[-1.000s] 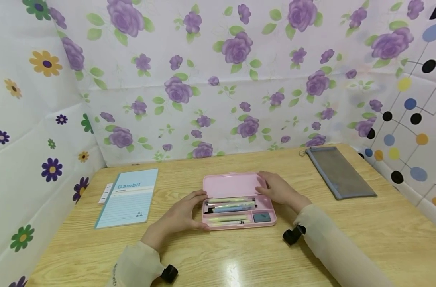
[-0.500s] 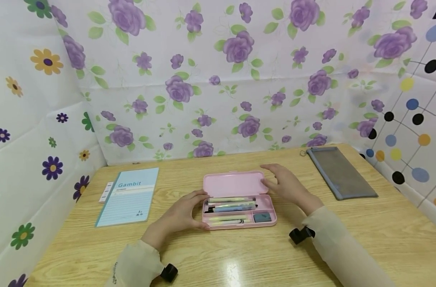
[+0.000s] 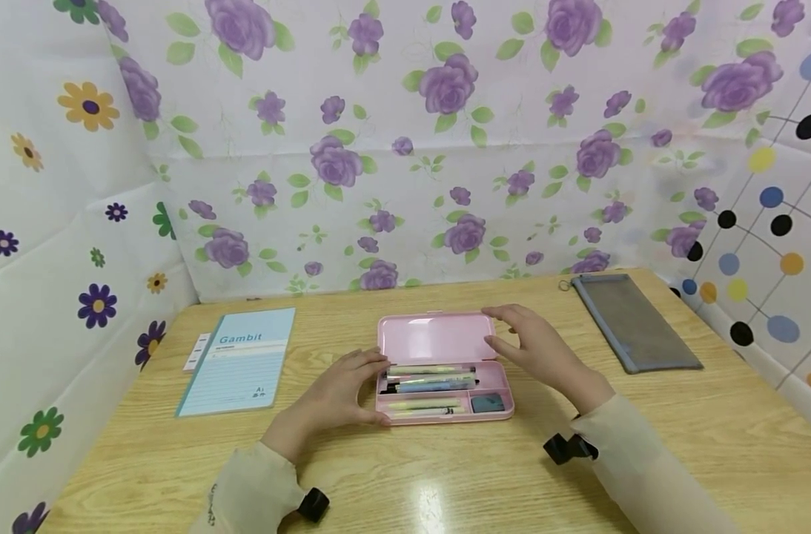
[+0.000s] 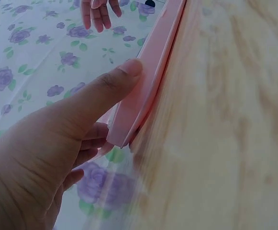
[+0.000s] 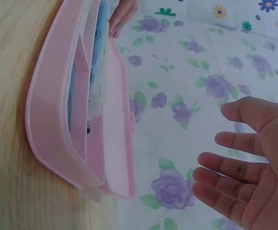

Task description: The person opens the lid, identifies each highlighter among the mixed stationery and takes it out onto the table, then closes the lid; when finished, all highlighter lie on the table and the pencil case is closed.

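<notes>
A pink pencil case (image 3: 445, 419) lies on the table with its lid (image 3: 435, 337) swung back. Inside are several pens (image 3: 432, 384) in the long compartment, slim yellowish sticks in the front one, and a dark blue-grey eraser (image 3: 488, 403) at front right. My left hand (image 3: 332, 393) grips the case's left end, thumb on the front wall (image 4: 150, 67) and fingers round the back. To the right of the lid hovers my right hand (image 3: 539, 348), fingers extended; the right wrist view shows it (image 5: 249, 167) apart from the case with nothing held.
A light blue notebook (image 3: 239, 363) lies at the left, partly over a white card (image 3: 195, 352). At the back right is a grey zippered pouch (image 3: 635, 322). Wooden tabletop (image 3: 405, 475) runs up to flowered cloth (image 3: 392, 185) behind, with patterned sheets at both sides.
My right hand has let go of the lid's right edge and drawn slightly to the right, fingers spreading. My left hand keeps its hold on the case. The view has shifted slightly.
</notes>
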